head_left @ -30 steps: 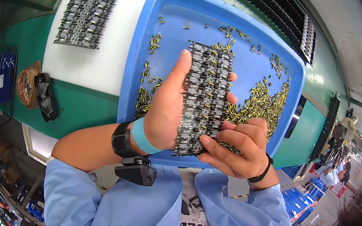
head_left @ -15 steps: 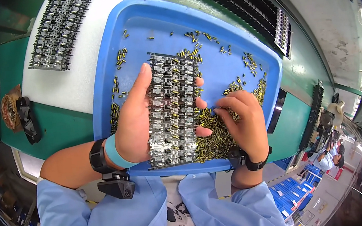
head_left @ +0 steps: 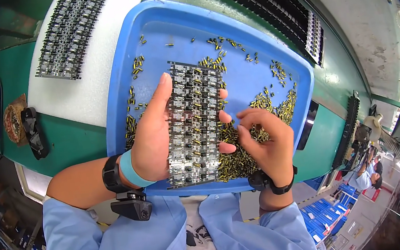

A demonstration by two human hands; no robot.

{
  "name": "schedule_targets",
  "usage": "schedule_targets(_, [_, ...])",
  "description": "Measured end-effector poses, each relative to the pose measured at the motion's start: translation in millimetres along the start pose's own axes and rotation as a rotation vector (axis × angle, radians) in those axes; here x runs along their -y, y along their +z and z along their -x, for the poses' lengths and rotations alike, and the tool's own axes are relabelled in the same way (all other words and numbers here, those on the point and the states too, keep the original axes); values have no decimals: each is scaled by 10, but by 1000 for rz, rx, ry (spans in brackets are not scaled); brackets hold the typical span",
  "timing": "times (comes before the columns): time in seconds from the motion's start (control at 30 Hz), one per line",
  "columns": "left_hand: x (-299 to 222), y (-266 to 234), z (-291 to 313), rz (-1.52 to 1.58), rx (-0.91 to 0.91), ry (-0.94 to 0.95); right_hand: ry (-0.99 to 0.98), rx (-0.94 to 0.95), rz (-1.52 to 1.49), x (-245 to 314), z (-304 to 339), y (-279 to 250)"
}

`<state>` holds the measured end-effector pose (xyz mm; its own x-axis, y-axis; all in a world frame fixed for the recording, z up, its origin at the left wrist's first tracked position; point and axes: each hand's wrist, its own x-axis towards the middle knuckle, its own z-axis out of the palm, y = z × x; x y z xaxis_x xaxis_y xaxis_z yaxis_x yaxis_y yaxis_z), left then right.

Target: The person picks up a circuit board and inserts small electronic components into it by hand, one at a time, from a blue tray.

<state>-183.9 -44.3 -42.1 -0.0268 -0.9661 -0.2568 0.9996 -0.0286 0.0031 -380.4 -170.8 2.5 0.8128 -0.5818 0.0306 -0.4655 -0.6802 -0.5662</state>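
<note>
My left hand (head_left: 150, 148) is closed round a long circuit board panel (head_left: 194, 125), its thumb along the left edge and its fingertips showing past the right edge. The panel is dense with small black and silver parts, and yellow-and-black capacitors stand in a row down its middle. Below it lies a blue plastic tub (head_left: 121, 49) with loose capacitors (head_left: 237, 163) heaped at the near side. Just right of the panel, over the heap, my right hand (head_left: 269, 139) has thumb and forefinger curled together in a pinch. What sits between those fingertips, if anything, is too small to make out.
Another populated panel (head_left: 71, 36) lies on a white foam sheet (head_left: 100, 82) at the far left. Long black racks (head_left: 260, 2) stand behind the tub. Left on the green table (head_left: 69, 141) are a tape roll (head_left: 14, 123) and a black object (head_left: 34, 133). A person (head_left: 364, 177) is at far right.
My right hand's fingertips have drawn slightly back and right from the heap beside the panel. The left hand keeps its hold on the panel; the whole view has shifted slightly.
</note>
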Motion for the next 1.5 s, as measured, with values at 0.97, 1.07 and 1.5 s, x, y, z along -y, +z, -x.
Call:
schedule_targets(0.97, [12,25,24,-4,-43,33,25,-33,-680,143,47,46])
schedule_targets(1.07, [32,15,-36,29,-19,8,-298,-42,-303,251,33,29])
schedule_targets(1.5, [24,46,-22,-121,-101,70,-454,55,-154,384,74,184])
